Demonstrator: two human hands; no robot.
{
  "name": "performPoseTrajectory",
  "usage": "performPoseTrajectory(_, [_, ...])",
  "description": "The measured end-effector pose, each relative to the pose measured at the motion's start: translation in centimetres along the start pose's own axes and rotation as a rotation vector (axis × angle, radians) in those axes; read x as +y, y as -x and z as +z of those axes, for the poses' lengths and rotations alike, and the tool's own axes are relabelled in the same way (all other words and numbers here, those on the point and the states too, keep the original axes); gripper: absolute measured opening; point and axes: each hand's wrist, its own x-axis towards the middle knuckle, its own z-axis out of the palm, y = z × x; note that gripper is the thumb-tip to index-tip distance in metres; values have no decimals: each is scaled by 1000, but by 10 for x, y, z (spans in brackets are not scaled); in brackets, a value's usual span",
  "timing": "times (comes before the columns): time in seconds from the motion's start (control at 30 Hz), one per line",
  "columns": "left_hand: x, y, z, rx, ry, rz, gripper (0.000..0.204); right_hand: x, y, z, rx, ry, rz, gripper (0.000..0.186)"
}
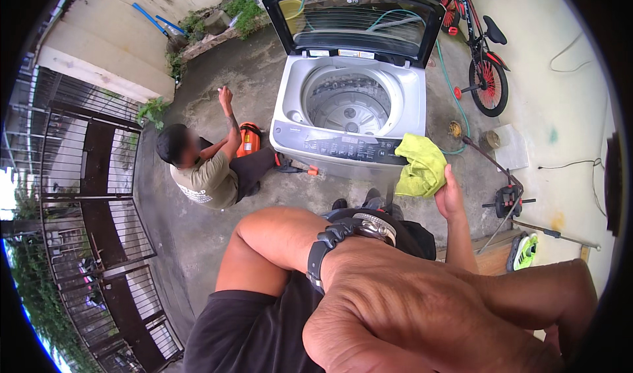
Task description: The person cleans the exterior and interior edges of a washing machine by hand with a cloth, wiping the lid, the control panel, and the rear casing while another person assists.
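Observation:
My left hand (435, 307), with a dark strap on its wrist, fills the lower right foreground very close to the camera; its fingers are bent, and whatever they grip is hidden. My right hand (450, 191) holds a yellow-green cloth (420, 162) at the front right corner of a top-loading washing machine (285, 109). The machine is silver-grey, its dark glass lid (353, 23) raised, showing a metal drum (349, 102) inside.
A person (204, 175) crouches at the left beside an orange case (248, 139) and orange-handled tool (310, 170). A barred gate (95, 168) is at far left. Right: a bicycle (488, 83), green hose (443, 69), metal bar with weight (508, 200), shoe (524, 251) along the wall.

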Motion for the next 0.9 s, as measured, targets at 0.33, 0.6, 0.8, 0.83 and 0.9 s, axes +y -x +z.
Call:
performPoseTrajectory(0.33, [-2, -16, -77, 12, -135, -86, 66, -37, -68, 25, -40, 81, -42, 62])
performPoseTrajectory(0.6, [57, 91, -308, 197, -1191, -577, 55, -27, -130, 95, 95, 165, -304, 61])
performPoseTrajectory(0.8, [175, 136, -556, 615, -1918, -346, 34, -51, -244, 161, 242, 237, -556, 54])
performPoseTrajectory(0.83, [178, 123, -586, 560, -1947, -391, 38, -62, -274, 166, 344, 271, -640, 48])
performPoseTrajectory(0.9, [176, 110, -642, 512, -1858, -520, 49, -82, -340, 162, 561, 419, -829, 40])
